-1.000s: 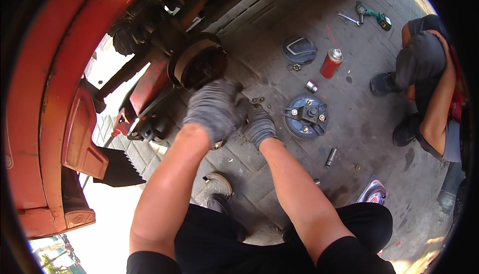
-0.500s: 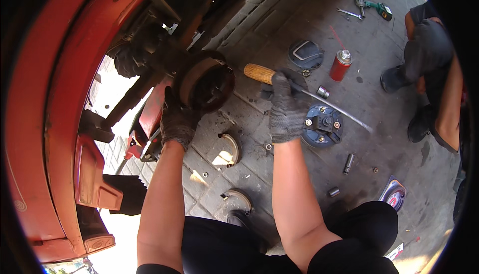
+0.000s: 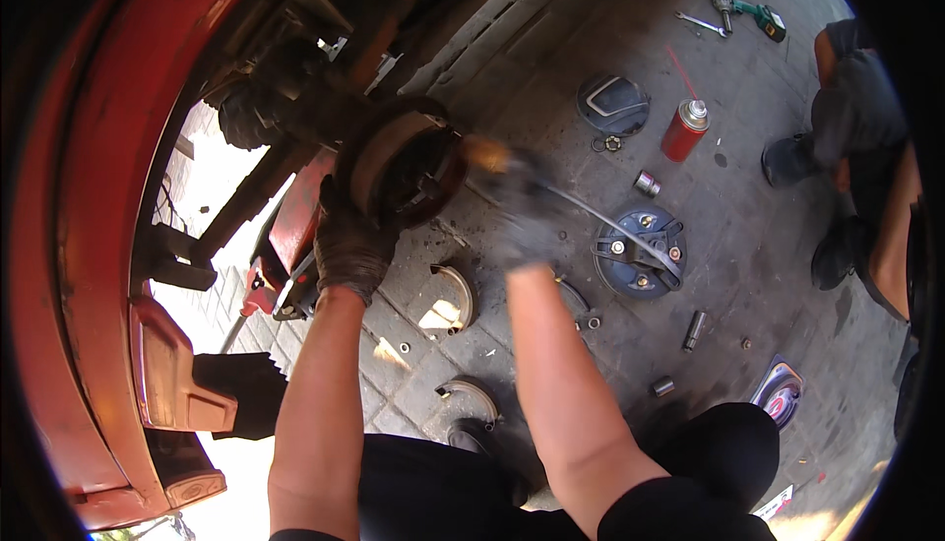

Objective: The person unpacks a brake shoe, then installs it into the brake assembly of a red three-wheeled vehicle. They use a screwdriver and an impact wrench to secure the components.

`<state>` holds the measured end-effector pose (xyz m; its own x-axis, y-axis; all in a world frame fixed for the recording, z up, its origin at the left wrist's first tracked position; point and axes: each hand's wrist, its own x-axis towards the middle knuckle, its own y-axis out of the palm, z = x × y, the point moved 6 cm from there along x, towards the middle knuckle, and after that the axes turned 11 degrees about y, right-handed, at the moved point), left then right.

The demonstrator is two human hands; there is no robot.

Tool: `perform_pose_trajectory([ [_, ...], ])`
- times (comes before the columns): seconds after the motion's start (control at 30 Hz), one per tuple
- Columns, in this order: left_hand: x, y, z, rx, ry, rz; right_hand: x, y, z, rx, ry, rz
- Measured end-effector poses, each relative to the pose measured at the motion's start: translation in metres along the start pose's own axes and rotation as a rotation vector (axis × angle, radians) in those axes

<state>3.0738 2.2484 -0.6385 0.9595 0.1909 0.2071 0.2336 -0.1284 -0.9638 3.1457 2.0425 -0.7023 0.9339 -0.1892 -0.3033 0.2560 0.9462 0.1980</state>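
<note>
A rusty, dark brake drum point(image 3: 394, 162) sits at the end of the axle beneath the red vehicle. My left hand point(image 3: 349, 251), in a dark glove, grips its lower left rim. In my gloved right hand point(image 3: 527, 211), blurred by motion, is a long screwdriver point(image 3: 600, 216). Its yellow handle points at the drum's right edge, close to or touching it; blur hides which. The bare shaft slants down to the right, over a blue round hub point(image 3: 640, 257) lying on the ground.
Curved brake shoes point(image 3: 463, 295) lie below the drum. Rightward are sockets point(image 3: 647, 184), a red spray can point(image 3: 686, 130), a black cap point(image 3: 612, 103), a wrench point(image 3: 702, 24) and a green cordless tool point(image 3: 748, 15). Another person point(image 3: 856, 98) crouches at the right. Red bodywork point(image 3: 69, 246) fills the left.
My right hand has swung left with the screwdriver, bringing its handle up to the drum. My left hand stays at the rim. The view has shifted slightly.
</note>
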Motion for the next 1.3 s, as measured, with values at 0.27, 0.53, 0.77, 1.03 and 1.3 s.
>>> perform_pose_trajectory([
  [0.27, -0.002, 0.0, 0.0, -0.025, 0.002, -0.066, -0.008, -0.015, 0.009, 0.552, 0.105, 0.154],
  [0.53, 0.002, -0.001, -0.003, -0.055, -0.027, 0.0, -0.001, 0.022, 0.026, 0.45, -0.138, 0.239],
  [0.77, -0.002, -0.004, -0.003, -0.05, -0.042, -0.008, -0.004, -0.045, -0.014, 0.554, -0.069, 0.016],
  [1.03, 0.006, -0.005, -0.006, -0.074, -0.025, -0.074, 0.016, 0.006, -0.055, 0.405, 0.09, 0.105],
  [1.3, 0.0, 0.001, 0.002, -0.058, -0.065, -0.03, 0.021, 0.003, -0.057, 0.243, -0.117, 0.045],
])
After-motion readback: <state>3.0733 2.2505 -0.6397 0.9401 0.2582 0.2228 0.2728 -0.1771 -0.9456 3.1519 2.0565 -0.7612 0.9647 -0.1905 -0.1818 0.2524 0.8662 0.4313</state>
